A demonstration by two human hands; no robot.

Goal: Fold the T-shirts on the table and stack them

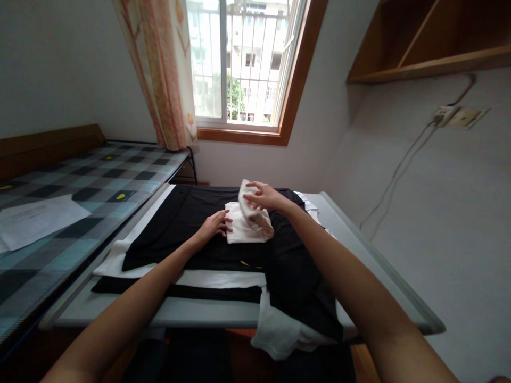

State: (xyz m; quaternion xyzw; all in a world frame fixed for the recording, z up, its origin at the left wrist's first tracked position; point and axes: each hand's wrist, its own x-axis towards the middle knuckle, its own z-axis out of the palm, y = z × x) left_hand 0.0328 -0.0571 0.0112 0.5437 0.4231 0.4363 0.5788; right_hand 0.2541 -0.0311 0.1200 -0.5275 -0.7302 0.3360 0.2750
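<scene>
A small white cloth [240,230], partly folded, lies on a black shirt [207,255]. My right hand [263,196] holds a raised, rolled-over flap at its right side, thumb and fingers around the fabric. At the cloth's left edge, my left hand [213,223] rests with fingers stretched out and fingertips touching it. Beneath the black shirt, layers of white fabric [223,279] and more black fabric [179,291] show. A pale sleeve [275,330] hangs over the near edge of the grey-white table [207,314].
To the left is a bed with a checked mattress [131,170] and white papers [40,221]. A curtain [170,80] hangs beside the barred window [251,69]. On the right are a wall shelf [431,64] and a socket [444,114] with a dangling cable.
</scene>
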